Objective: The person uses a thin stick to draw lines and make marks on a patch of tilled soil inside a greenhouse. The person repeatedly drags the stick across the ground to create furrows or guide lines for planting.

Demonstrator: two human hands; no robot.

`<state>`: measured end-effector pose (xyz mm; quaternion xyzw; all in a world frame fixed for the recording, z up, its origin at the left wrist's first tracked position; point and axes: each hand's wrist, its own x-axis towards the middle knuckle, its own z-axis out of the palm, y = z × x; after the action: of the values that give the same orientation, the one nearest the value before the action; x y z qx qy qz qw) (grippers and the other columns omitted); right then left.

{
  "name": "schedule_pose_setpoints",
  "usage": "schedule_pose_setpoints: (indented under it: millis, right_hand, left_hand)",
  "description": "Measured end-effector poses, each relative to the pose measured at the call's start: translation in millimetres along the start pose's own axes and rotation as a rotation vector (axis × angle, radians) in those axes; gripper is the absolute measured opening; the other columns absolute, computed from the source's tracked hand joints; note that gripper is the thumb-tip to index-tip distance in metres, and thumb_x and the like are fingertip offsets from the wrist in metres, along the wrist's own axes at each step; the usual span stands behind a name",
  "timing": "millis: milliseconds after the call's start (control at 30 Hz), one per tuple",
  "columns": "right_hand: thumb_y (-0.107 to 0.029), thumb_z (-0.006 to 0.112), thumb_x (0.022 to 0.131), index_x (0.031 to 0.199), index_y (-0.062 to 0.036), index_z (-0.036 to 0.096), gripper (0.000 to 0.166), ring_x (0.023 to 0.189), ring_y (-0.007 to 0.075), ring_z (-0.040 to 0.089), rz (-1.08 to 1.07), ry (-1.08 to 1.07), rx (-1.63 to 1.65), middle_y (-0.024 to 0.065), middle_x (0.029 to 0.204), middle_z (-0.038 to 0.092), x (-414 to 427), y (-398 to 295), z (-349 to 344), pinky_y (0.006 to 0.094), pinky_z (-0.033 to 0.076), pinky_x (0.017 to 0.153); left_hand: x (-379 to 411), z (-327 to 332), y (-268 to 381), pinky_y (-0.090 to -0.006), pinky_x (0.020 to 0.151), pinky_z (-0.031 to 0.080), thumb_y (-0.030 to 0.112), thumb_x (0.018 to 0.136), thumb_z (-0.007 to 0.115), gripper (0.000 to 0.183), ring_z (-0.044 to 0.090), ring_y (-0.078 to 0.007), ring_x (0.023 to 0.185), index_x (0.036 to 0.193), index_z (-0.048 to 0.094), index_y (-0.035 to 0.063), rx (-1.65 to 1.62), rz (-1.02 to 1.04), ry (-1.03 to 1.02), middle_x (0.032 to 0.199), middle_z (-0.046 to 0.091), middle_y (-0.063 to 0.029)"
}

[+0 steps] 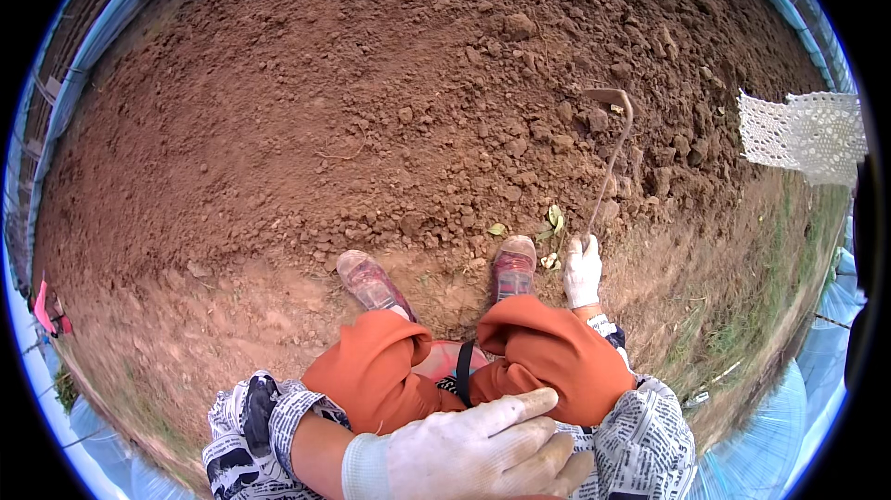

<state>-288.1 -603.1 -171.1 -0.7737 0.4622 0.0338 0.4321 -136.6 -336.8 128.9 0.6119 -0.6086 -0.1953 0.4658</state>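
Observation:
In a white knit glove, my right hand (pixel 583 271) grips a small hand hoe (pixel 612 159) by its thin handle, just right of my right shoe. The hoe's blade (pixel 607 95) rests on or just above clods of loose soil; contact is hard to make out. My left hand (pixel 480 446), gloved in soiled white, is held across the front of my body near my lap. Its fingers are extended and nothing shows in them; the palm is hidden. Reddish-brown tilled soil (pixel 278 103) spreads out before my feet.
My orange trousers (pixel 557 354) and dusty shoes (pixel 516 267) border the soil. Cut green leaves (pixel 555 218) lie near the right shoe. Grass (pixel 745 298) grows at right, below a white lace cloth (pixel 800 134). Blue netting (pixel 759 430) rings the plot. Something pink (pixel 44 308) lies far left.

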Motion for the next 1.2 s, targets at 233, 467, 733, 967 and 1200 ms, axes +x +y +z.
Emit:
schedule_pose_setpoints:
  millis: [233, 467, 733, 967, 1200]
  right_hand:
    - [-0.037, 0.056, 0.094, 0.101, -0.0028, 0.062, 0.036, 0.073, 0.0279, 0.065, 0.065, -0.019, -0.183, 0.0150, 0.078, 0.067, 10.4, -10.9, -9.1, 0.0387, 0.050, 0.070]
    - [-0.043, 0.050, 0.098, 0.099, 0.0042, 0.062, 0.049, 0.097, 0.0448, 0.060, -0.177, 0.329, -0.085, 0.0280, 0.094, 0.065, 67.2, 19.4, -29.7, 0.0466, 0.048, 0.083]
    - [-0.041, 0.054, 0.097, 0.096, 0.0006, 0.063, 0.043, 0.071, 0.0340, 0.058, -0.325, 0.170, -0.280, 0.0201, 0.079, 0.065, 40.3, 25.5, -33.8, 0.0436, 0.046, 0.068]
    - [-0.046, 0.052, 0.096, 0.110, 0.0026, 0.060, 0.051, 0.092, 0.0435, 0.063, -0.049, 0.091, -0.308, 0.0279, 0.095, 0.067, 34.6, 8.0, -12.0, 0.0480, 0.048, 0.083]
    - [-0.040, 0.048, 0.100, 0.109, 0.0091, 0.060, 0.051, 0.093, 0.0472, 0.060, -0.190, 0.131, -0.246, 0.0318, 0.100, 0.065, 40.2, -26.9, -20.5, 0.0493, 0.046, 0.082]
  left_hand:
    - [-6.3, 16.5, 0.2, -0.0425, 0.102, 0.044, 0.023, 0.079, 0.056, 0.041, 0.057, -0.0258, 0.103, 0.114, 0.066, 0.0035, -0.056, -0.056, 0.108, 0.112, 0.064, -0.0094]
    - [-3.3, 18.5, 1.3, -0.0433, 0.102, 0.045, 0.021, 0.079, 0.057, 0.039, 0.058, -0.0250, 0.103, 0.113, 0.066, 0.0030, -0.032, -0.011, 0.100, 0.112, 0.064, -0.0094]
    - [-3.0, 19.9, 0.4, -0.0432, 0.101, 0.046, 0.019, 0.077, 0.059, 0.039, 0.058, -0.0243, 0.101, 0.111, 0.065, 0.0025, -0.024, -0.031, 0.127, 0.110, 0.064, -0.0092]
    - [-3.4, 17.8, 1.9, -0.0395, 0.101, 0.047, 0.020, 0.080, 0.058, 0.037, 0.059, -0.0217, 0.102, 0.114, 0.065, 0.0079, 0.028, -0.028, 0.059, 0.110, 0.064, -0.0055]
    - [-4.1, 8.2, 3.8, -0.0324, 0.102, 0.049, 0.021, 0.086, 0.057, 0.035, 0.060, -0.0153, 0.106, 0.120, 0.065, 0.0187, 0.130, -0.066, -0.111, 0.112, 0.061, 0.0013]
